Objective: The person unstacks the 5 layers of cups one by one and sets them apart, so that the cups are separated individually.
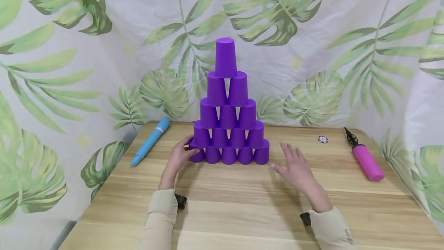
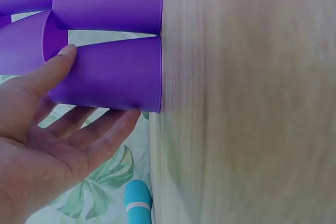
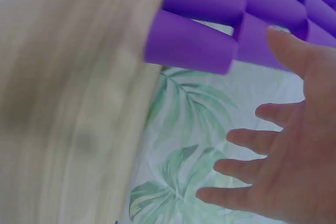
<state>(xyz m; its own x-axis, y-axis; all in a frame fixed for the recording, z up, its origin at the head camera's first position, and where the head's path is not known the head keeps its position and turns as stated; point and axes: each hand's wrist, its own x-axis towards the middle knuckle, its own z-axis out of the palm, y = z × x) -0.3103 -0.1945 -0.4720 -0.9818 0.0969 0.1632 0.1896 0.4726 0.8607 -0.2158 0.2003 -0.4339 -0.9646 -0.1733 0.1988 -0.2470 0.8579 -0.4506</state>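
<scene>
A pyramid of purple cups [image 1: 227, 119] stands mid-table, the left hand [image 1: 179, 156] cupping the bottom-left cup [image 2: 113, 74] at nine o'clock, thumb and fingers around its wall. The right hand [image 1: 295, 167] hovers spread at three o'clock, holding nothing. Light, slick plastic, likely toppled by any nudge; grip low. Only the left wrist view shows the grasp.

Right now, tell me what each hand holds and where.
The left hand holds the bottom-left purple cup by its side wall. The right hand holds nothing, fingers spread.
</scene>
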